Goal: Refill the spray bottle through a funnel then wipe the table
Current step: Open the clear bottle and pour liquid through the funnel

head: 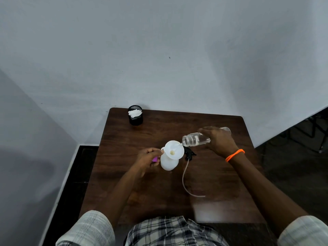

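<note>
A white spray bottle (168, 163) stands mid-table on the dark wooden table (204, 174) with a white funnel (174, 151) seated in its neck. My left hand (149, 157) pinches the funnel's tab at its left rim. My right hand (219, 141) grips a clear water bottle (194, 139), tipped on its side with its open mouth over the funnel's right rim. Water runs into the funnel. The black spray head (190, 154) lies right of the spray bottle, its dip tube (184, 181) curving toward me.
A black mesh cup (135, 115) holding white tissue stands at the table's far left corner. Something small and purple (155, 159) shows under my left hand. A grey wall rises behind the table; dark floor lies to both sides.
</note>
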